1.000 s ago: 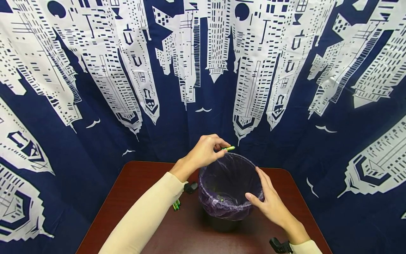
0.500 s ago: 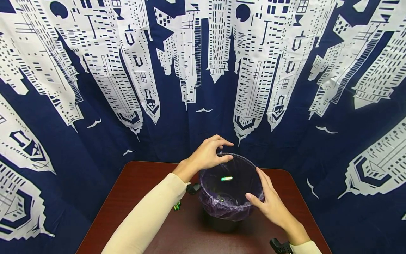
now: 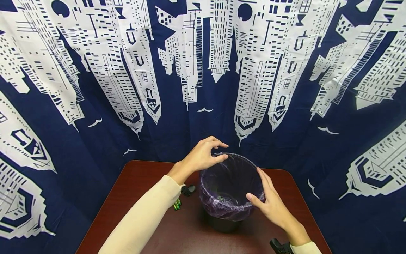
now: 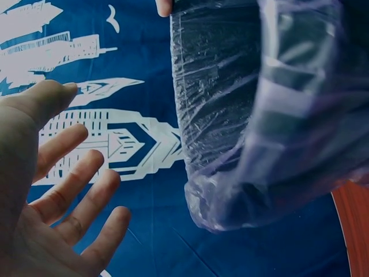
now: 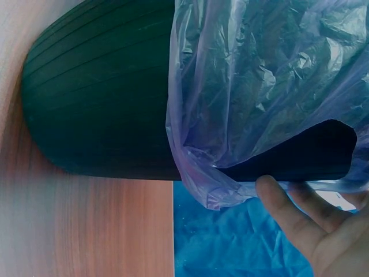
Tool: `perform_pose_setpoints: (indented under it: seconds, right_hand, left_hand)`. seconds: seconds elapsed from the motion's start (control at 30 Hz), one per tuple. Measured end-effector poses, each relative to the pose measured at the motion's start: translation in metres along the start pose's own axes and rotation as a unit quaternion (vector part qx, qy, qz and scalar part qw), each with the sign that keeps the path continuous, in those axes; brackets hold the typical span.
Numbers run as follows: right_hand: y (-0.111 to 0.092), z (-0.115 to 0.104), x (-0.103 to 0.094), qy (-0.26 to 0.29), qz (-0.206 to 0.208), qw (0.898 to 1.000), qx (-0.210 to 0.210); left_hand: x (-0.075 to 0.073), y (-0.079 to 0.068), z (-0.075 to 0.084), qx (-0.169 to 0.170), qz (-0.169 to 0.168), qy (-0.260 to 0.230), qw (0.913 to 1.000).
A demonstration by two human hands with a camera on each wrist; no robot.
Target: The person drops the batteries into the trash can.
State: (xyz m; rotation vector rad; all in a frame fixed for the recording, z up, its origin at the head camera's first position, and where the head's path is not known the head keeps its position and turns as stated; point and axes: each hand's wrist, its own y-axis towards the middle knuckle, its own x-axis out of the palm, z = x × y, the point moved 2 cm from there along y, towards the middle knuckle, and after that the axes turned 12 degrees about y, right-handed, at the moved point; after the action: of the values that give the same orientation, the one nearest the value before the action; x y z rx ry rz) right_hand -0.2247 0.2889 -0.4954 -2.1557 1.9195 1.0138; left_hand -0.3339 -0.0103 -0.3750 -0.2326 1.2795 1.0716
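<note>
A dark trash can (image 3: 223, 225) stands on the table, lined with a translucent purple bag (image 3: 226, 211) folded over its rim. My left hand (image 3: 204, 155) hovers at the far left of the rim, thumb and fingers apart, holding nothing. The left wrist view shows that palm and its spread fingers (image 4: 81, 196) beside the bag. On the can's right side rests my right hand (image 3: 269, 203), its extended fingers along the outside and its thumb near the front rim. In the right wrist view, fingertips (image 5: 268, 187) touch the can's side. Small green sticks that look like batteries (image 3: 177, 204) lie left of the can.
The reddish-brown table (image 3: 139, 183) has rounded far corners. Behind it hangs a navy curtain (image 3: 177, 134) with white skyscraper prints. Black wrist-worn devices show at the left wrist (image 3: 188, 190) and right wrist (image 3: 280, 246).
My left hand let go of a green battery-like stick, which dropped into the lined can and is out of sight. The hand then drew slightly left. My right hand stayed in place.
</note>
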Motion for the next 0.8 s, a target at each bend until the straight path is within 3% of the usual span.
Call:
perform_pose_setpoints:
  seconds: [0.8]
  right_hand:
    - [-0.001, 0.000, 0.000, -0.003, 0.003, 1.000, -0.001]
  left_hand:
    - [-0.006, -0.042, -0.038, -0.017, 0.052, -0.020, 0.9983]
